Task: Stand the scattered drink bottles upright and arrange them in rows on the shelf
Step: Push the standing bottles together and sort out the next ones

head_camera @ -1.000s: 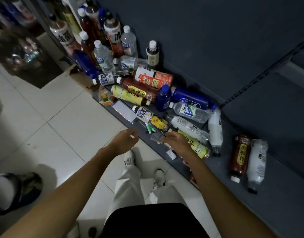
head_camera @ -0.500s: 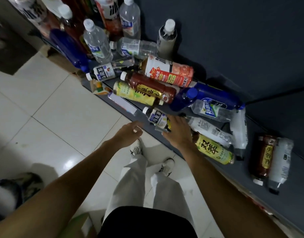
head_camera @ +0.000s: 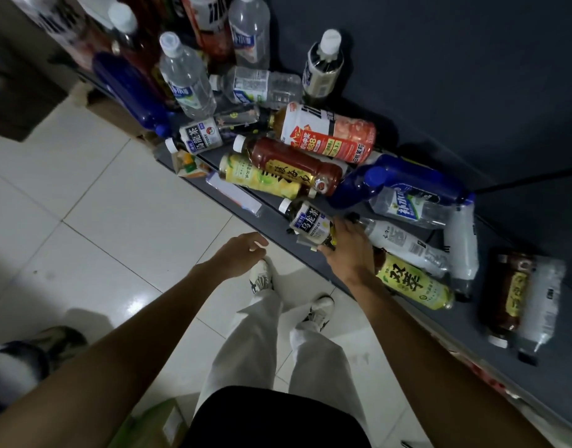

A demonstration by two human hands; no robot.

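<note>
Bottles (head_camera: 296, 166) lie heaped on the low dark shelf (head_camera: 565, 367); several stand upright at far left. Left hand (head_camera: 237, 253) hovers over the floor tiles (head_camera: 123, 221), fingers loosely curled, holding nothing. Right hand (head_camera: 349, 245) grips an oolong tea bottle (head_camera: 307, 219) at the shelf's front edge.

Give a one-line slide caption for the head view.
Right hand reaches an oolong tea bottle lying among toppled bottles on the shelf.

A shop: low display shelf (head_camera: 520, 376) crowded with drink bottles (head_camera: 326, 134).
</note>
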